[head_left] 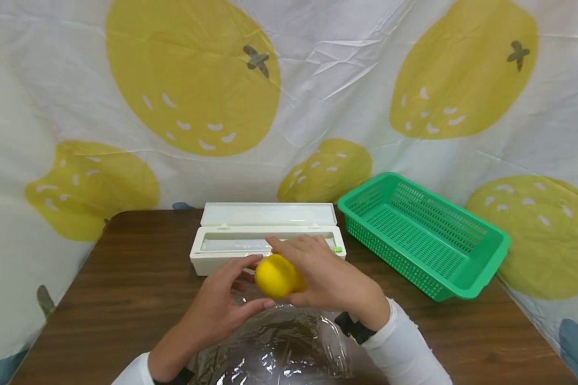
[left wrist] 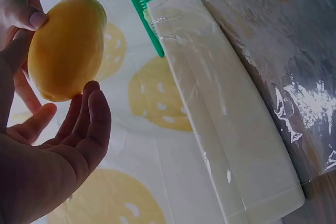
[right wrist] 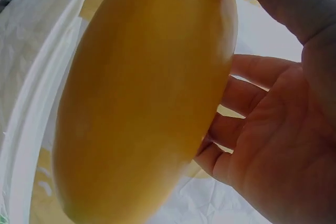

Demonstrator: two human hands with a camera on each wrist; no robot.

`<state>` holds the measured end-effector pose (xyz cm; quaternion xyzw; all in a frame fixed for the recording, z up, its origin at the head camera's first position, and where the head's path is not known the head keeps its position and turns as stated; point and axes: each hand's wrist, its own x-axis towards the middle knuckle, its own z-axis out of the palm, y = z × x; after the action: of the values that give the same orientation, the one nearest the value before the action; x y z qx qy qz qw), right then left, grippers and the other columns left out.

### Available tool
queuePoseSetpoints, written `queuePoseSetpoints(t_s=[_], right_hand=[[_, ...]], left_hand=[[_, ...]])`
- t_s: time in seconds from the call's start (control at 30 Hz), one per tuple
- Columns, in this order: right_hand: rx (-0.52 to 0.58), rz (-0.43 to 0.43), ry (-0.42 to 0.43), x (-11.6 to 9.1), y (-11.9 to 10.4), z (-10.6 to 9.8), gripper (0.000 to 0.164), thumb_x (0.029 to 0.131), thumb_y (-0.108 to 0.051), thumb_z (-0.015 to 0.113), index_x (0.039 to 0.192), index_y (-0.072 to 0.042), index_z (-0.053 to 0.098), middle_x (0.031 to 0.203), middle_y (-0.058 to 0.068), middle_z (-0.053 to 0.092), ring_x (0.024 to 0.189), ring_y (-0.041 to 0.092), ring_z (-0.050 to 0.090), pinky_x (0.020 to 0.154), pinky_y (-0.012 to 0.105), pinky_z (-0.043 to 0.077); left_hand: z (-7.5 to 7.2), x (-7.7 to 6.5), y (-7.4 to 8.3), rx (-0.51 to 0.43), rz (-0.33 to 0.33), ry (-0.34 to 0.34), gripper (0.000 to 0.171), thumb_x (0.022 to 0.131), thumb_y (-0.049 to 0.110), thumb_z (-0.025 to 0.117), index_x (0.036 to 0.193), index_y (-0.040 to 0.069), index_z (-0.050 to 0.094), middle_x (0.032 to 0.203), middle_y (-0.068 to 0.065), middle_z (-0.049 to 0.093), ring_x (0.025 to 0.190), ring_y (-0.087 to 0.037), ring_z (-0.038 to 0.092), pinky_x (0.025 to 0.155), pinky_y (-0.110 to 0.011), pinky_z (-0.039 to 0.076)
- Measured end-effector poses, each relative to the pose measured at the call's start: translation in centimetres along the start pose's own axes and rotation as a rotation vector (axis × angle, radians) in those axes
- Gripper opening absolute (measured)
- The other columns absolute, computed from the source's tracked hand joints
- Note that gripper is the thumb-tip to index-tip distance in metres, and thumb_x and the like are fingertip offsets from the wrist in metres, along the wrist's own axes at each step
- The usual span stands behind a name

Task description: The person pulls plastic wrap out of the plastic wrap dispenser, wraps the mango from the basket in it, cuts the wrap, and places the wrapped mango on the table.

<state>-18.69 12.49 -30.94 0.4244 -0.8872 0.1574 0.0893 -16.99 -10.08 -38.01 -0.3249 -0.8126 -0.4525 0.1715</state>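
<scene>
While the person's right hand (head_left: 320, 275) held a smooth, oval, yellow fruit (head_left: 273, 275) between its thumb and curled fingers, the left hand (head_left: 221, 305) stood just beside the fruit's other end, its thumb and fingers parted in a loose curve with nothing in their grip; whether a left fingertip touched the fruit could not be told. The fruit was held up in the air on the near side of a long white plastic box (head_left: 204, 264). The box's white hinged lid (head_left: 268, 215) stood open along its back edge, a pale roll (head_left: 233, 245) lay lengthwise inside, and a small bright green piece (head_left: 336, 249) sat at its right end. Shiny, wrinkled clear film (head_left: 270, 342) spread on the near side of the box, over a dark brown wood-grain table (head_left: 125, 299). Right of the box, set at a slant, was a rectangular green perforated plastic basket (head_left: 414, 235). Behind the box hung a white cloth (head_left: 313, 112) printed with large yellow fruit.
</scene>
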Motion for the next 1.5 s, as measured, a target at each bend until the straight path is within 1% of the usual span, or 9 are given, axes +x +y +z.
queuePoseSetpoints(t_s=[0.2, 0.37, 0.5, 0.67, 0.77, 0.9, 1.17, 1.3, 1.5], right_hand=[[0.023, 0.02, -0.016, 0.2, -0.1, 0.6, 0.103, 0.07, -0.028, 0.088, 0.155, -0.009, 0.032, 0.132, 0.006, 0.064, 0.121, 0.024, 0.049, 0.104, 0.048, 0.036], [0.03, 0.027, -0.031, 0.2, -0.1, 1.0, 0.104, 0.071, -0.029, 0.087, 0.155, -0.01, 0.031, 0.133, 0.003, 0.063, 0.121, 0.024, 0.049, 0.1, 0.048, 0.038], [0.007, 0.015, -0.008, 0.3, 0.0, 1.4, 0.101, 0.071, -0.031, 0.087, 0.154, -0.011, 0.034, 0.136, 0.004, 0.061, 0.12, 0.023, 0.05, 0.098, 0.048, 0.04], [0.003, 0.014, 0.029, 0.3, 0.5, 1.6, 0.098, 0.069, -0.034, 0.088, 0.152, -0.015, 0.039, 0.139, 0.004, 0.057, 0.126, 0.019, 0.046, 0.101, 0.048, 0.038], [0.019, 0.046, 0.033, 0.0, 0.9, 1.5, 0.095, 0.067, -0.034, 0.088, 0.149, -0.016, 0.044, 0.141, 0.003, 0.054, 0.128, 0.018, 0.043, 0.104, 0.048, 0.036], [0.015, 0.099, 0.028, -0.4, 1.5, 1.2, 0.087, 0.067, -0.036, 0.087, 0.143, -0.014, 0.051, 0.139, 0.001, 0.055, 0.125, 0.018, 0.045, 0.104, 0.047, 0.036], [-0.032, 0.121, 0.039, -0.7, 2.2, 1.0, 0.066, 0.068, -0.034, 0.085, 0.127, -0.014, 0.062, 0.125, 0.001, 0.062, 0.116, 0.018, 0.05, 0.099, 0.045, 0.04], [-0.022, 0.13, 0.01, -0.8, 2.3, 1.1, 0.066, 0.068, -0.036, 0.087, 0.125, -0.013, 0.064, 0.123, 0.0, 0.063, 0.115, 0.019, 0.051, 0.099, 0.045, 0.04], [0.003, 0.147, -0.05, -0.7, 2.5, 1.4, 0.07, 0.066, -0.039, 0.087, 0.127, -0.015, 0.063, 0.119, -0.003, 0.064, 0.108, 0.013, 0.053, 0.093, 0.04, 0.044]], left_hand=[[0.1, -0.2, -0.6, 0.111, 0.008, -0.019, 0.078, 0.072, 0.033, 0.087, 0.14, 0.01, 0.056, 0.12, -0.008, 0.065, 0.091, -0.011, 0.064, 0.068, -0.036, 0.061], [0.2, -0.2, -0.8, 0.177, 0.029, 0.006, 0.075, 0.069, 0.029, 0.088, 0.137, 0.009, 0.06, 0.114, -0.009, 0.068, 0.086, -0.011, 0.065, 0.067, -0.036, 0.062], [0.2, -0.3, -0.9, 0.176, 0.042, 0.034, 0.072, 0.069, 0.025, 0.088, 0.134, 0.007, 0.061, 0.111, -0.01, 0.07, 0.086, -0.011, 0.067, 0.068, -0.036, 0.063], [0.1, -0.2, -1.3, 0.161, 0.047, 0.052, 0.071, 0.07, 0.02, 0.088, 0.133, 0.004, 0.062, 0.109, -0.012, 0.071, 0.084, -0.013, 0.066, 0.067, -0.036, 0.063], [-0.2, -0.2, -1.5, 0.158, 0.039, 0.065, 0.071, 0.068, 0.018, 0.088, 0.133, 0.003, 0.062, 0.109, -0.014, 0.072, 0.083, -0.014, 0.066, 0.066, -0.036, 0.063], [-0.6, -0.1, -1.6, 0.139, 0.028, 0.076, 0.072, 0.068, 0.016, 0.088, 0.134, 0.004, 0.061, 0.108, -0.014, 0.072, 0.082, -0.014, 0.066, 0.066, -0.034, 0.063], [-0.9, -0.2, -1.9, 0.111, -0.013, 0.042, 0.073, 0.07, 0.015, 0.087, 0.136, 0.005, 0.059, 0.11, -0.014, 0.07, 0.084, -0.015, 0.066, 0.068, -0.034, 0.063], [-1.0, -0.3, -2.1, 0.106, -0.024, 0.003, 0.071, 0.071, 0.017, 0.086, 0.135, 0.004, 0.059, 0.114, -0.015, 0.07, 0.087, -0.016, 0.066, 0.07, -0.034, 0.063], [-1.3, -0.2, -2.5, 0.111, -0.02, -0.061, 0.067, 0.073, 0.026, 0.086, 0.132, 0.007, 0.062, 0.116, -0.011, 0.071, 0.092, -0.015, 0.066, 0.074, -0.037, 0.062]])
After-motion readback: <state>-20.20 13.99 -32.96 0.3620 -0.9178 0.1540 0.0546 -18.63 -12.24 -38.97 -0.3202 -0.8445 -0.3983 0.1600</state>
